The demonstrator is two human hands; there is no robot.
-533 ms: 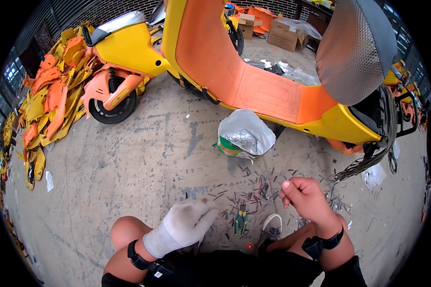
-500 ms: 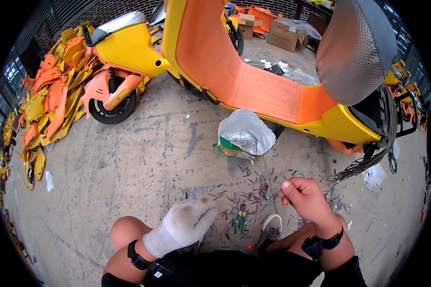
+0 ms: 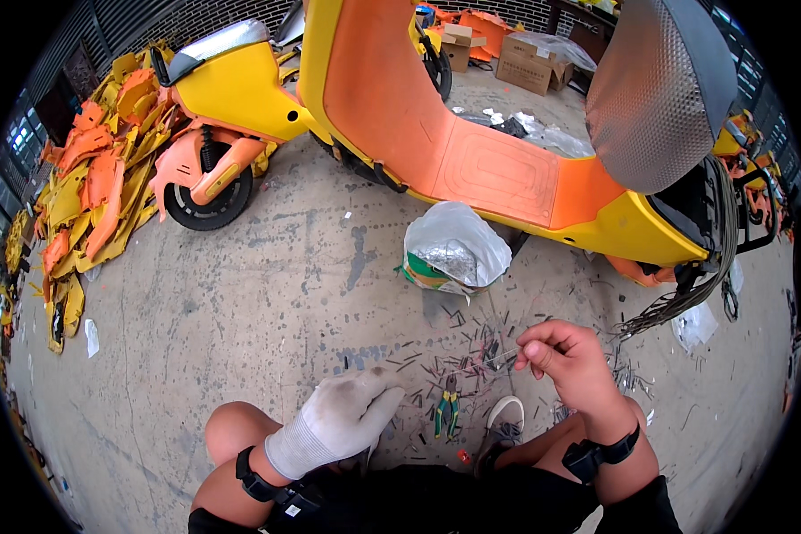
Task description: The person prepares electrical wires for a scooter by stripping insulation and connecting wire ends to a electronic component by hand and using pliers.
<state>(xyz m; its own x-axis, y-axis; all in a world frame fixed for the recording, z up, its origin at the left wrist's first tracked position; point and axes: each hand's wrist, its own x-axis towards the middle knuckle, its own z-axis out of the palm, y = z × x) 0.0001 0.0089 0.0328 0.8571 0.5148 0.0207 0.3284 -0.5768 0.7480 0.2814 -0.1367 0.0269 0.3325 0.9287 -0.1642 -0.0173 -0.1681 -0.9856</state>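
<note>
My left hand (image 3: 343, 414), in a white glove, is closed with its fingers curled; whatever it may hold is hidden. My bare right hand (image 3: 559, 356) pinches a thin light wire (image 3: 509, 356) between thumb and fingers. Below and between them, green-and-yellow pliers (image 3: 447, 409) lie on the floor among scattered short wire scraps (image 3: 476, 365). A green-patterned sack with a white plastic liner (image 3: 454, 254) stands beyond my hands, holding shiny material.
A yellow-and-orange scooter (image 3: 498, 165) spans the space ahead, with a bundle of cable (image 3: 721, 249) hanging at its right end. A pile of yellow and orange panels (image 3: 98, 196) lies at left. Cardboard boxes (image 3: 525, 67) sit behind the scooter.
My right hand has risen slightly and its fingers have shifted, showing more of the thin wire. My left hand has barely moved.
</note>
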